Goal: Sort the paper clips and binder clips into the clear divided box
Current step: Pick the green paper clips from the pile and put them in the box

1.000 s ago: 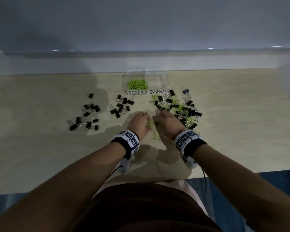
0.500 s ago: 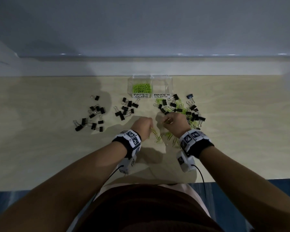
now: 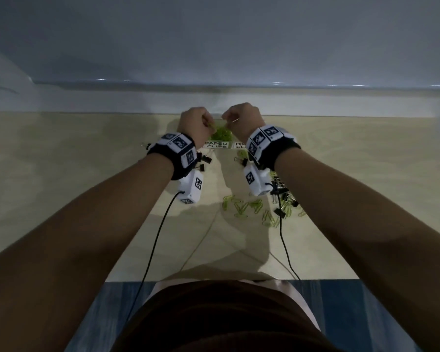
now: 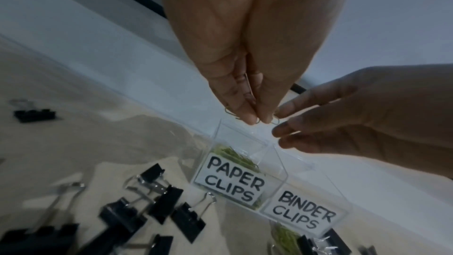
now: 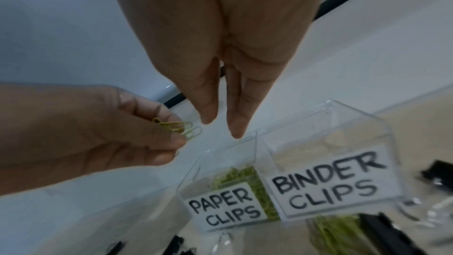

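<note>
Left hand (image 3: 197, 123) and right hand (image 3: 243, 120) hover over the clear divided box (image 3: 230, 145) at twelve o'clock; loose paper clips (image 3: 247, 208) lie at five. Left-wrist view: fingers pinch green clips; black binder clips (image 4: 157, 207) wait unsorted. Right-wrist view: right fingers straight, empty; binder section (image 5: 326, 143) bare, so much remains.

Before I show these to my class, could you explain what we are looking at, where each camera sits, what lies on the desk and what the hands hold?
A person sorts clips with bare hands. One camera sits on the head; one on each wrist looks along the fingers. The left hand pinches a few green wire paper clips above the clear plastic divided box. The right hand has nearly straight fingers; whether it holds anything is unclear. Green clips already fill the compartment labelled PAPER CLIPS. Black metal binder clips and more green clips lie loose on the pale wooden desk.
</note>
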A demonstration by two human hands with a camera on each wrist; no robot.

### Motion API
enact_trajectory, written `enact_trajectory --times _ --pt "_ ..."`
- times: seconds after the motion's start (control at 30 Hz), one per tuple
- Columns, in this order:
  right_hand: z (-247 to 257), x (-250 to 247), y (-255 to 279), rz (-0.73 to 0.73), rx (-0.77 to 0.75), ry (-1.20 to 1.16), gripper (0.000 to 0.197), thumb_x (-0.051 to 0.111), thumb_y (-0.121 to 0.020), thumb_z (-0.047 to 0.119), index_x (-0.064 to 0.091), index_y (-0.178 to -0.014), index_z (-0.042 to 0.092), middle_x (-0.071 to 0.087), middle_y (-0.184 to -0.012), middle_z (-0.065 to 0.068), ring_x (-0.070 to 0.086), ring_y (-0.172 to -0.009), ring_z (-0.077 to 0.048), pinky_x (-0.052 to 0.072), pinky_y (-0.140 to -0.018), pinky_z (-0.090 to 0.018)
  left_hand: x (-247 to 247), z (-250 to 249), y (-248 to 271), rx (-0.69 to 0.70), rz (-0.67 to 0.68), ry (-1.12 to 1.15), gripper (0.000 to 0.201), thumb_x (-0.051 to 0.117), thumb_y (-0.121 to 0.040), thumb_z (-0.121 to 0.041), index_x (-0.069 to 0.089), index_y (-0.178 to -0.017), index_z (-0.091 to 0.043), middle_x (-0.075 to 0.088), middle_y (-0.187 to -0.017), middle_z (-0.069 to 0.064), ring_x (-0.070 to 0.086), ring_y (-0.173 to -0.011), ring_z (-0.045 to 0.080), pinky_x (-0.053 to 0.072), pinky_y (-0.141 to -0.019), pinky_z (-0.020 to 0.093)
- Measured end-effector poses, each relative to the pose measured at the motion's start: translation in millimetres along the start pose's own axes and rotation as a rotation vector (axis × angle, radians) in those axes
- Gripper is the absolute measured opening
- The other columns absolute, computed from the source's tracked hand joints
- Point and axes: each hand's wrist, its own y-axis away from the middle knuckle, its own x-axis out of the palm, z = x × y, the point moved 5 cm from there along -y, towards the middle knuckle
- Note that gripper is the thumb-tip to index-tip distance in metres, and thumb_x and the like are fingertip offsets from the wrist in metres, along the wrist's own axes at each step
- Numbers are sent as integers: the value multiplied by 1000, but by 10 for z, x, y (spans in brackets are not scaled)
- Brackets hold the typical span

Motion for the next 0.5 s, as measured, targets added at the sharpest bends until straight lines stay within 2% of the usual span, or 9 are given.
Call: enact_trajectory --times 0.1,0.17,0.27,0.33,0.43,0.5 --pt "-215 -73 273 -10 -36 63 24 53 -84 1 72 -96 11 71 -96 -9 66 -89 -20 51 -84 -24 151 -78 -94 29 26 -81 11 68 -78 -4 66 -88 -7 68 -91 9 61 -78 20 49 -67 25" --pt "-421 -66 553 79 -60 157 25 50 -84 3 71 -95 9 71 -94 -12 65 -88 -25 50 -81 -27 271 -84 -88 50 73 -164 17 66 -78 -3 66 -95 -7 67 -101 10 62 -89 22 48 -75 27" --pt "-850 21 968 250 -29 296 23 51 -86 7 71 -94 15 70 -94 -10 64 -86 -25 51 -80 -30 447 -168 43 218 129 -336 28 60 -80 1 63 -107 -8 57 -119 11 55 -108 29 44 -92 34" --pt "-1086 62 1217 322 -6 343 24 53 -84 5 70 -91 20 69 -97 -4 64 -89 -22 52 -81 -32 616 -249 263 334 176 -359 27 58 -83 -1 62 -108 -9 55 -120 10 52 -110 29 43 -95 38" --pt "-1280 58 1546 307 -60 306 23 54 -78 -1 70 -88 12 66 -97 -7 63 -86 -28 53 -75 -37 999 -340 704 461 342 -333 25 54 -88 -6 63 -110 -12 56 -118 5 50 -111 22 41 -95 34" --pt "-1391 80 1730 243 -90 292 25 57 -77 1 69 -95 15 60 -102 -6 61 -86 -29 53 -74 -40 1273 -387 934 510 463 -343 26 55 -90 -9 61 -115 -13 54 -122 4 48 -114 21 38 -96 31"
